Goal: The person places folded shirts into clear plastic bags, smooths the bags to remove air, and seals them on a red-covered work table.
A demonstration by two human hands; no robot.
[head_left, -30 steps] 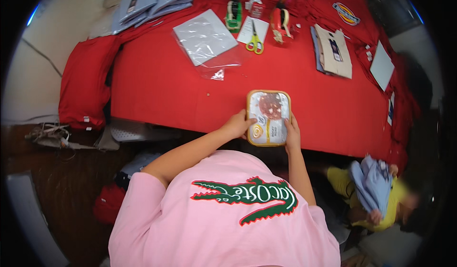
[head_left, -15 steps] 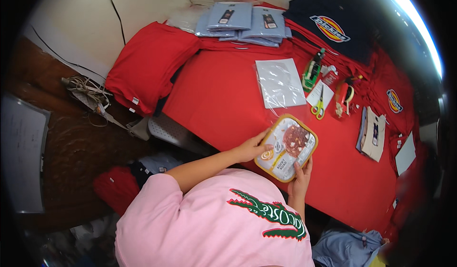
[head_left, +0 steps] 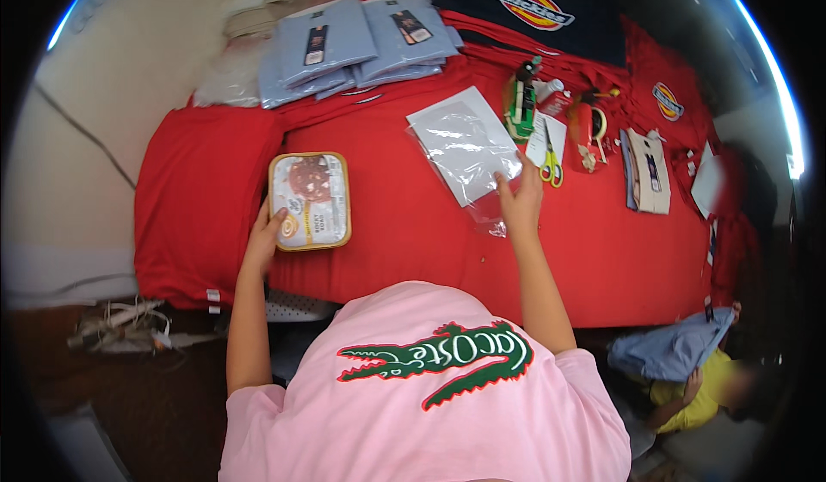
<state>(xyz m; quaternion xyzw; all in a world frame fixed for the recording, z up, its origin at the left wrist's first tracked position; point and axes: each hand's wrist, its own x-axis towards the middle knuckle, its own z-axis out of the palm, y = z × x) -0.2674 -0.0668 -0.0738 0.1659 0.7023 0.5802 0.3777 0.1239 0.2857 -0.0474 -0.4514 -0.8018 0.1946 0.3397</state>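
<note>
Folded red garment (head_left: 198,198): lies at the left end of the worktop (head_left: 413,233), which is covered in red cloth.

Left hand (head_left: 265,234): fingers rest released against the lower left corner of a rectangular food tub (head_left: 309,200), touching its rim without closing round it. The tub lies flat on the worktop, lid up, just beside the red garment.

Light blue folded garments (head_left: 357,43): stacked at the far edge, behind the tub.

Clear plastic bag (head_left: 465,145): lies flat at mid-worktop, well apart from the tub.

Right hand (head_left: 520,200): fingers pinch the bag's near right corner.

Green tool (head_left: 520,104), scissors with yellow handles (head_left: 549,162), red tape dispenser (head_left: 585,129): grouped just right of the bag.

Another person (head_left: 697,379): lower right, holding blue cloth.
</note>
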